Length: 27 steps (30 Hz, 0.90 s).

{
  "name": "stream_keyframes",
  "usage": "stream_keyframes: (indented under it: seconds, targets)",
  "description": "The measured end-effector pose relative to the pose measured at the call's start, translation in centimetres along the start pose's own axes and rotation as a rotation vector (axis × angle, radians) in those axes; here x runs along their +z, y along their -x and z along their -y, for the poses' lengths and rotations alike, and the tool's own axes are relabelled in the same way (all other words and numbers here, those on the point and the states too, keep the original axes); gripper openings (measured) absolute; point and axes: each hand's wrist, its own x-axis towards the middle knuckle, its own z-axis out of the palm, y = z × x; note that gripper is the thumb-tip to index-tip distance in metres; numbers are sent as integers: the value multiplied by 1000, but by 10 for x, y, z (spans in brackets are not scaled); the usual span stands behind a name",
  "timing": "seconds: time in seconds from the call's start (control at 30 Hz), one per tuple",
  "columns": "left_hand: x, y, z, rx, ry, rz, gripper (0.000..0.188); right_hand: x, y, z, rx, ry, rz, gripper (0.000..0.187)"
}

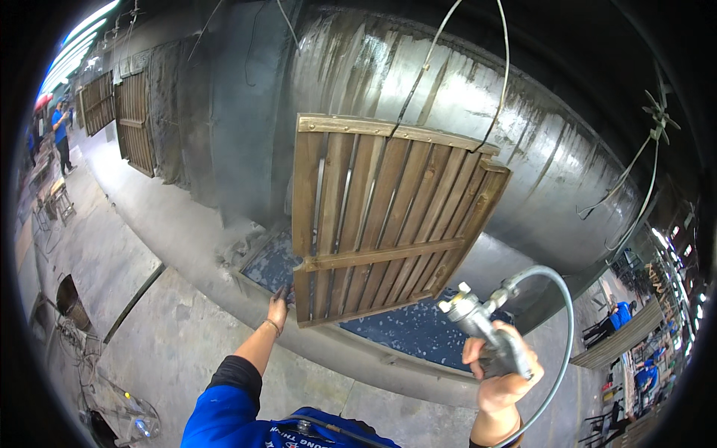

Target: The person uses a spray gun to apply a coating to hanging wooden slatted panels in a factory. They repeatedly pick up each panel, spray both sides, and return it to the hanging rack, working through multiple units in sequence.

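Spray gun (478, 321) in right hand (502, 377), panel (381, 216) hanging.

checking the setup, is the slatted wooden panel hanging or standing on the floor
Hanging. The wooden panel is held by wires at its top edge, its bottom clear of the floor; the left hand steadies its lower corner.

Floor (172, 351) and trough (403, 328) below the hung panel

We see a bare grey concrete floor, stained and dusty, with a dark seam running across it on our left. A raised curved kerb (336, 358) edges a blue-bottomed trough flecked with white. Wire (75, 343) and clutter lie on the floor at far left. The slatted wooden panel (381, 216) hangs on wires (418, 82), clear of the floor.
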Motion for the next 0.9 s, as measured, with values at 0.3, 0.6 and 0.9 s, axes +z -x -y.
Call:
stream_keyframes:
  seconds: [0.3,0.6,0.9]
  targets:
    - [-8,37,-13,12,-41,33,59,-54,-71,-41,164,338,-435,61]
    - [-15,52,-4,233,-269,63,53,-84,-83,-58,228,378,-564,48]
    - [17,67,9,287,-423,-97,69,-64,-45,-34,148,315,-328,72]
